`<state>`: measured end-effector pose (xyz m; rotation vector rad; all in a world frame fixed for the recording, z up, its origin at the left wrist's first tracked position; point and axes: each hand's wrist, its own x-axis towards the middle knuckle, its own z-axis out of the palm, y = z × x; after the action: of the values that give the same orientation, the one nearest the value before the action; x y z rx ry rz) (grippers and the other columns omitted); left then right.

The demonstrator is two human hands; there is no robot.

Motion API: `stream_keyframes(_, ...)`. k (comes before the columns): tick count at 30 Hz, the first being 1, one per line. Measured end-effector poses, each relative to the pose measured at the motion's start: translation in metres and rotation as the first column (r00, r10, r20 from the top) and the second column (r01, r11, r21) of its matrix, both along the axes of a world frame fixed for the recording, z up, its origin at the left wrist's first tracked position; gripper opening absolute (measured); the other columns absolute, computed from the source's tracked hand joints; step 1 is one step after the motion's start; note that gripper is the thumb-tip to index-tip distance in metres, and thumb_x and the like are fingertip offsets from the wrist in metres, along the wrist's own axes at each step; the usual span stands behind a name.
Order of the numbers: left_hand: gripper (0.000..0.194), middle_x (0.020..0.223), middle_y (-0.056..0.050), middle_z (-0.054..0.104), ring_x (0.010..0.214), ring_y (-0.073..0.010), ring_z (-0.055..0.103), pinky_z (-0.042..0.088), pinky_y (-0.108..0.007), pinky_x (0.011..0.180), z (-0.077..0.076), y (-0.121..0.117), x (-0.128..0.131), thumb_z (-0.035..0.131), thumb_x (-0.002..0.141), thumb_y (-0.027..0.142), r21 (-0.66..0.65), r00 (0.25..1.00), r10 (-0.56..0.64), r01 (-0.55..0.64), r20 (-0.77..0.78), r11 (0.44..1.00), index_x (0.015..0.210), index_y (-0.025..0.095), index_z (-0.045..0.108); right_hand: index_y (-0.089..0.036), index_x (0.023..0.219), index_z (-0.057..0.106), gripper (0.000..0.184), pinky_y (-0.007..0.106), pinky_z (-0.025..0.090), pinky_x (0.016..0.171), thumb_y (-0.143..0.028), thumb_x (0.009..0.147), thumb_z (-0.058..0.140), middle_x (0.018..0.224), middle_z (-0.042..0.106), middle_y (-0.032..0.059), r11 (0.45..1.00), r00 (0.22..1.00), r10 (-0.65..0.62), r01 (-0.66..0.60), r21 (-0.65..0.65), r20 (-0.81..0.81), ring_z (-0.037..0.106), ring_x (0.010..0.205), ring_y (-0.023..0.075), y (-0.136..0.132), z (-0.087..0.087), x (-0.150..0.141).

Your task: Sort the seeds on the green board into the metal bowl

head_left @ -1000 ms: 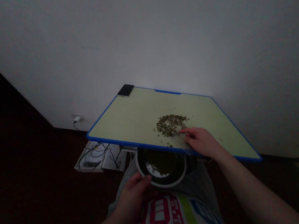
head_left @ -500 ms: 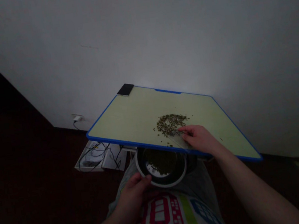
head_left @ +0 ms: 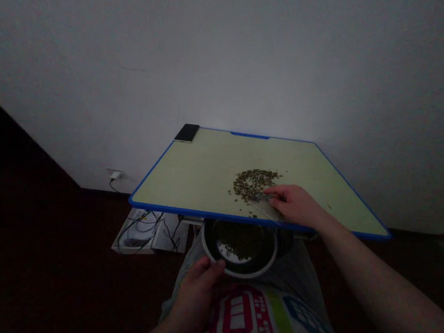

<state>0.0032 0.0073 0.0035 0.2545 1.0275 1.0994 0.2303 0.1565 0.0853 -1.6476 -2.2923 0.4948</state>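
My left hand (head_left: 203, 285) grips the near left rim of a round metal bowl (head_left: 257, 272), its thumb over the edge. The bowl rests at my lap, partly under the table's front edge, with a heap of small greenish-brown grains (head_left: 243, 243) inside. On the pale table top, more grains (head_left: 253, 181) lie spread in a loose patch. My right hand (head_left: 293, 205) is at the near right side of this patch, fingers pinched on a thin, see-through flat piece (head_left: 264, 209) that lies against the surface. Its exact kind is unclear.
The small table (head_left: 189, 171) has a blue rim and stands by a white wall. A dark phone or tablet (head_left: 187, 133) lies at its far left corner. Below on the left are a white box with cables (head_left: 144, 235) and a plug in a wall socket (head_left: 115, 175).
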Motion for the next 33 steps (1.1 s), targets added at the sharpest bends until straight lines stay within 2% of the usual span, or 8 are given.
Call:
stream_keyframes(6, 0.024, 0.081, -0.008, 0.079, 0.072, -0.0242, 0.074, 0.059, -0.033, 0.064, 0.002, 0.0, 0.0, 0.081, 0.062, 0.027, 0.007, 1.0, -0.001, 0.001, -0.014, 1.0, 0.081, 0.015, 0.071, -0.017, 0.115, 0.071, 0.039, 0.026, 0.041, 0.061, -0.021, 0.081, 0.051, 0.073, 0.068, 0.0026, 1.0, 1.0, 0.014, -0.015, 0.022, 0.016, 0.055, 0.06, 0.014, 0.003, 0.0, -0.001)
stream_keyframes(12, 0.022, 0.082, -0.007, 0.079, 0.072, -0.024, 0.074, 0.059, -0.032, 0.064, -0.002, -0.001, 0.0, 0.08, 0.064, 0.026, -0.001, 1.0, 0.005, -0.005, -0.013, 1.0, 0.082, 0.015, 0.071, -0.019, 0.115, 0.071, 0.039, 0.026, 0.042, 0.063, -0.02, 0.082, 0.05, 0.072, 0.07, 0.0024, 0.999, 0.999, 0.035, -0.035, 0.018, 0.037, 0.058, 0.062, 0.0149, 0.007, 0.002, -0.006)
stream_keyframes(22, 0.018, 0.083, -0.008, 0.079, 0.072, -0.0244, 0.074, 0.059, -0.032, 0.064, 0.004, 0.0, 0.0, 0.077, 0.067, 0.022, 0.0, 1.0, 0.0, 0.0, -0.02, 1.0, 0.082, 0.016, 0.07, -0.018, 0.116, 0.071, 0.039, 0.029, 0.046, 0.073, -0.018, 0.083, 0.049, 0.082, 0.073, 0.0059, 0.989, 0.988, 0.108, -0.117, 0.086, 0.109, 0.063, 0.073, 0.0179, 0.01, 0.011, -0.017)
stream_keyframes(33, 0.017, 0.083, -0.007, 0.079, 0.073, -0.0229, 0.074, 0.059, -0.032, 0.064, 0.0, -0.001, 0.0, 0.077, 0.068, 0.024, 0.005, 1.0, -0.011, 0.011, -0.008, 1.0, 0.082, 0.016, 0.07, -0.019, 0.116, 0.071, 0.039, 0.028, 0.046, 0.075, -0.015, 0.083, 0.049, 0.085, 0.074, 0.0046, 0.976, 0.975, 0.208, -0.212, 0.054, 0.082, 0.063, 0.076, 0.0164, 0.019, 0.011, -0.02)
